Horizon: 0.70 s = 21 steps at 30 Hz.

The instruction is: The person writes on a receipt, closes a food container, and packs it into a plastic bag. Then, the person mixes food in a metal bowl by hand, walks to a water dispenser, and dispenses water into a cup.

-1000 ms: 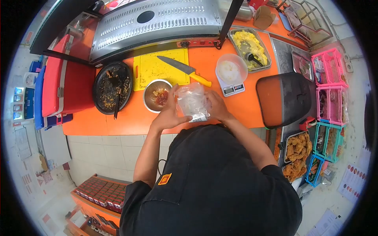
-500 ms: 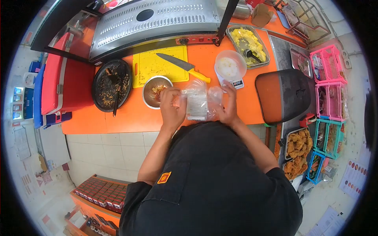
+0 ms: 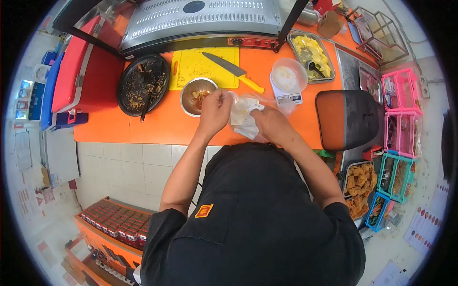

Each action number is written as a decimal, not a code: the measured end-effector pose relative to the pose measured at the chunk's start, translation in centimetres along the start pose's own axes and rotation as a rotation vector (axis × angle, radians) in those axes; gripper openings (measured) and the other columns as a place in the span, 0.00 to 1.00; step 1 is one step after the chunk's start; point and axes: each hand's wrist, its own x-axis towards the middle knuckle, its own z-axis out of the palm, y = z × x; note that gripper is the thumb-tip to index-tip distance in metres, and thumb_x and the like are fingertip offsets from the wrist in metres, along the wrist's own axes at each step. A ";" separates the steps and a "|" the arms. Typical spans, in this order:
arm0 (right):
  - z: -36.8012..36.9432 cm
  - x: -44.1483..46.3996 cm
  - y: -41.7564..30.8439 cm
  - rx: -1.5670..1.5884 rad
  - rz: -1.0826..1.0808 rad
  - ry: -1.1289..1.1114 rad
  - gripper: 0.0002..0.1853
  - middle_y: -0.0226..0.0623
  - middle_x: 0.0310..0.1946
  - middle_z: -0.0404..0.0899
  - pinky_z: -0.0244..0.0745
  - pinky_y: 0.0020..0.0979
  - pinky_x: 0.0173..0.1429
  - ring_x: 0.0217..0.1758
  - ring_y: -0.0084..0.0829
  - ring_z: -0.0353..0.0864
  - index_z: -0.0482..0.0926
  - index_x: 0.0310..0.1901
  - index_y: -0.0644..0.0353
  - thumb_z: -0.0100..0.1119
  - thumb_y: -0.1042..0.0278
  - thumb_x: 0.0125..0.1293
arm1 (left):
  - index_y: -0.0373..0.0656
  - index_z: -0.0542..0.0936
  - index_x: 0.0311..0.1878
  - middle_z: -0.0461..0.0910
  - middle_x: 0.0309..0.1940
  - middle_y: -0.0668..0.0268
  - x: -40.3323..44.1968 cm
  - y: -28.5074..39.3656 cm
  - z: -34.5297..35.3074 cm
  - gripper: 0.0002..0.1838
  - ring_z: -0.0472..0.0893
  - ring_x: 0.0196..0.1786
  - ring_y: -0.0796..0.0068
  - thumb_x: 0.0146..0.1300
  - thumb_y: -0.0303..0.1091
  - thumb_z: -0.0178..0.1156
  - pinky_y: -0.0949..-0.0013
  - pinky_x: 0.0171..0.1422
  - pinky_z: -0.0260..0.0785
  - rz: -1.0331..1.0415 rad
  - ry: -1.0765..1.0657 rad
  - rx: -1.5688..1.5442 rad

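A clear plastic bag (image 3: 236, 117) with a white slip (image 3: 246, 127) is held above the front of the orange counter (image 3: 191, 134), pinched by the left hand (image 3: 215, 113) and gripped at the slip by the right hand (image 3: 275, 126). A metal bowl (image 3: 190, 100) is set near the left hand; beyond, a knife (image 3: 234, 69) is laid partly across a yellow board (image 3: 188, 71), left of a tub (image 3: 289, 77) borne by a scale (image 3: 294, 98)

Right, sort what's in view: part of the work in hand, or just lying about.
In the work:
clear bag, held by left hand and right hand
steel bowl, probably

Apparently lying about:
knife
yellow board
black pan
red cooler
fried chicken
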 end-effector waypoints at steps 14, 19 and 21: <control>3.7 1.5 1.8 0.039 0.302 -0.257 0.42 0.52 0.62 0.78 0.82 0.50 0.67 0.70 0.55 0.80 0.76 0.71 0.55 0.83 0.73 0.52 | 0.40 0.83 0.47 0.78 0.32 0.72 -2.9 -2.9 0.1 0.15 0.69 0.33 0.83 0.75 0.30 0.44 0.75 0.42 0.64 -0.212 -0.028 -0.584; 1.5 0.8 -1.0 -0.088 0.095 -0.177 0.42 0.47 0.65 0.75 0.80 0.49 0.70 0.72 0.53 0.77 0.74 0.76 0.43 0.76 0.72 0.58 | 0.34 0.73 0.76 0.77 0.33 0.70 -4.8 -0.4 -0.8 0.27 0.74 0.39 0.81 0.77 0.25 0.44 0.74 0.49 0.70 -0.201 0.026 -0.633; 1.5 0.8 -1.6 -0.131 -0.013 -0.195 0.41 0.46 0.65 0.74 0.80 0.50 0.70 0.74 0.52 0.75 0.72 0.78 0.37 0.73 0.69 0.62 | 0.35 0.67 0.83 0.79 0.35 0.69 -5.1 -0.1 -0.5 0.31 0.75 0.40 0.80 0.77 0.23 0.44 0.73 0.52 0.71 -0.185 0.028 -0.633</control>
